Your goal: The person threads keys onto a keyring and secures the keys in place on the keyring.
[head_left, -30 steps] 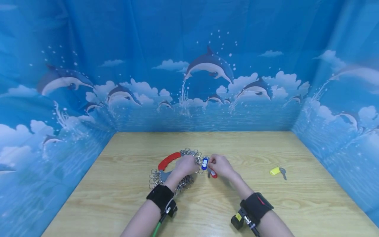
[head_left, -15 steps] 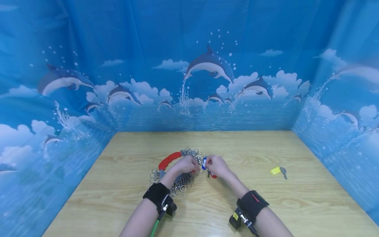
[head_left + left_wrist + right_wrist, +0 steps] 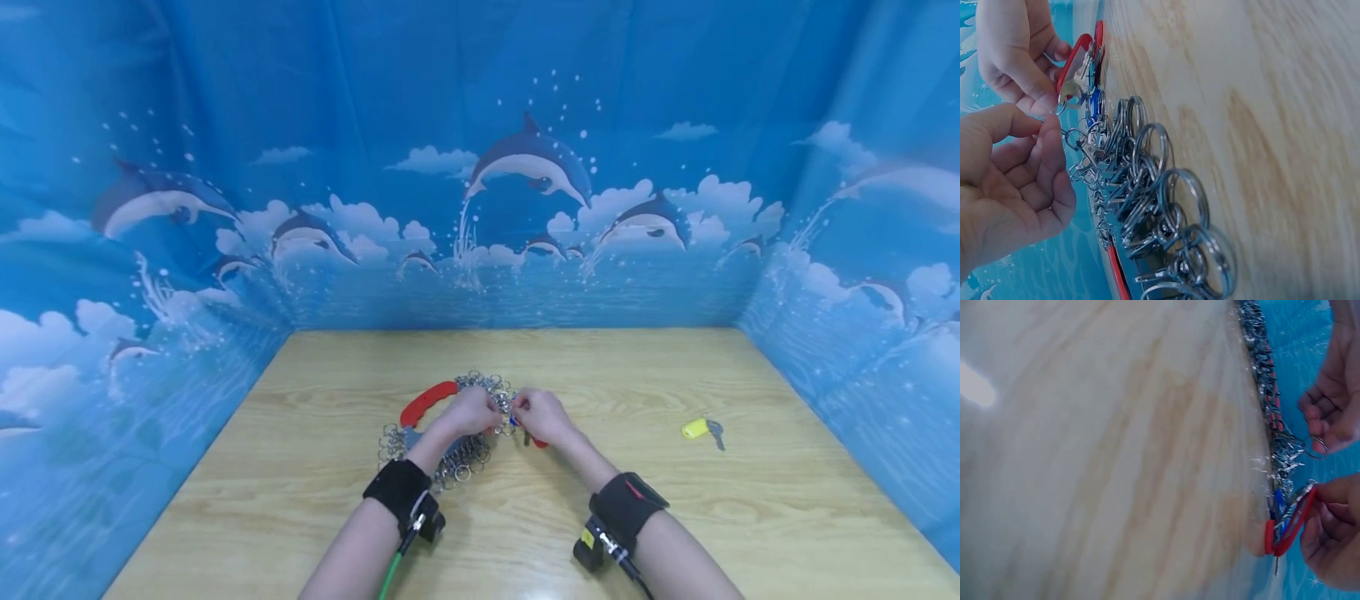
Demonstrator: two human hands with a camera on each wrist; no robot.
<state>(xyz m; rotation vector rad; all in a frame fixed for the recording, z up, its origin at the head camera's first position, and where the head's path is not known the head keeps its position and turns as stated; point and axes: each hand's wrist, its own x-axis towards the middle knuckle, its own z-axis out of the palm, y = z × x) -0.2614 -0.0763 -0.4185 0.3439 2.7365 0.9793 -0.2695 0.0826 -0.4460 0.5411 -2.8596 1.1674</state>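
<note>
My left hand (image 3: 469,412) pinches a metal split ring (image 3: 1319,445) between thumb and forefinger. That ring is joined by a clip to a large bunch of rings (image 3: 1175,200) on a grey plate with a red handle (image 3: 427,403). Close on the right, my right hand (image 3: 546,415) holds a red key tag (image 3: 1074,62) by its ring end, near the pinched ring. A key hangs at that tag, partly hidden. Another red tag (image 3: 1269,537) and a blue tag (image 3: 1094,105) lie behind it, by the bunch.
A yellow key tag (image 3: 695,428) with a grey key (image 3: 716,435) lies on the right of the wooden table (image 3: 600,517). A blue dolphin-print curtain (image 3: 360,167) walls the back and sides.
My right hand has moved a little left, nearer to the left hand, and now covers most of the blue tag. My left hand has shifted slightly; the red handle stays in place.
</note>
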